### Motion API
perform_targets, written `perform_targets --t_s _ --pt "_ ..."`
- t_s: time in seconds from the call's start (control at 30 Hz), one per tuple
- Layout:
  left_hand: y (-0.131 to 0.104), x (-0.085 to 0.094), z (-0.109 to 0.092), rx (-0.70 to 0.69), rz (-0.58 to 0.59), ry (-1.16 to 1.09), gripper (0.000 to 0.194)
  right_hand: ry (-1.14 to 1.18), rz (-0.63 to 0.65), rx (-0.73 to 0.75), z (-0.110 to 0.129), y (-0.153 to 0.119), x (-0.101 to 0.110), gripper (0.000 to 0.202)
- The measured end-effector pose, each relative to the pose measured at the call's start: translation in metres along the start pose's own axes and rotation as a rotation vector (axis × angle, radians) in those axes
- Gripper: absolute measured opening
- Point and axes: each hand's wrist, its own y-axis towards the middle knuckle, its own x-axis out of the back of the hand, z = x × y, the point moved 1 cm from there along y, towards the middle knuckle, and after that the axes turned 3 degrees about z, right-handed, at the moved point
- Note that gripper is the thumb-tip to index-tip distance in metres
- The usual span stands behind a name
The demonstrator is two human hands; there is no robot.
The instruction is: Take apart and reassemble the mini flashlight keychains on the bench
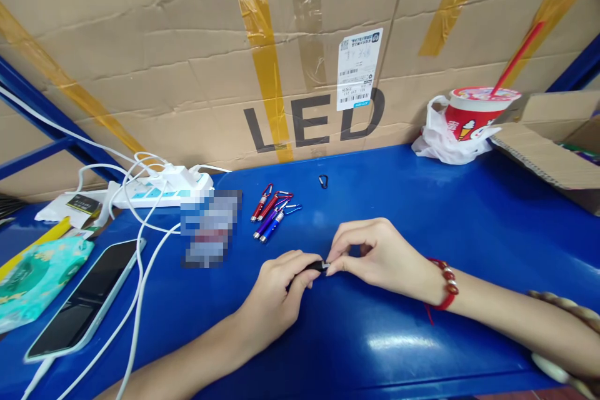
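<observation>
your left hand [284, 287] grips small black cylinder [318, 266] at near middle, body mostly hidden. your right hand [377, 256] pinches its silvery end; exact part hard to make out. far: carton [187, 94] reads "led" in big capitals; white label [360, 69], small print not readable. left: pixelated item [210, 228], cannot be recognised. right: cardboard box [548, 153], cut off.

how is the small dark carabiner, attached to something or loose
Loose: the small dark carabiner lies alone on the blue table, apart from the coloured pen-shaped items and the black piece in the left hand.
</observation>
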Motion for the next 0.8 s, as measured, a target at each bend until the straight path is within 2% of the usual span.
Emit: perform_targets --t_s 0.13,0.23,0.3,0.37,0.5,0.63,0.73,0.8 --pt "-0.001 -0.001 -0.002 -0.061 -0.071 -0.012 0.020 0.103 -0.014 -0.113 -0.001 -0.001 -0.006 0.011" --pt "0.000 -0.001 -0.002 -0.130 -0.138 0.012 0.019 0.281 0.010 -0.357 -0.003 0.000 -0.010 0.015" --pt "0.002 0.000 -0.001 -0.171 -0.170 0.039 0.021 0.435 0.074 -0.528 -0.005 0.000 -0.012 0.023" --pt "0.002 0.000 0.001 -0.201 -0.190 0.057 0.024 0.553 0.139 -0.620 -0.006 0.001 -0.012 0.029" --pt "0.003 0.000 0.003 -0.223 -0.219 0.040 0.029 0.668 0.159 -0.658 -0.007 0.003 -0.010 0.032" --pt "0.003 0.001 0.001 -0.167 -0.223 -0.011 0.028 0.685 0.159 -0.638 -0.007 0.003 -0.008 0.033" --pt "0.004 0.003 -0.001 -0.075 -0.215 -0.041 0.023 0.593 0.170 -0.589 -0.007 0.005 -0.007 0.034" --pt "0.005 0.003 -0.001 0.014 -0.206 -0.072 0.020 0.437 0.105 -0.505 -0.006 0.006 -0.003 0.034"
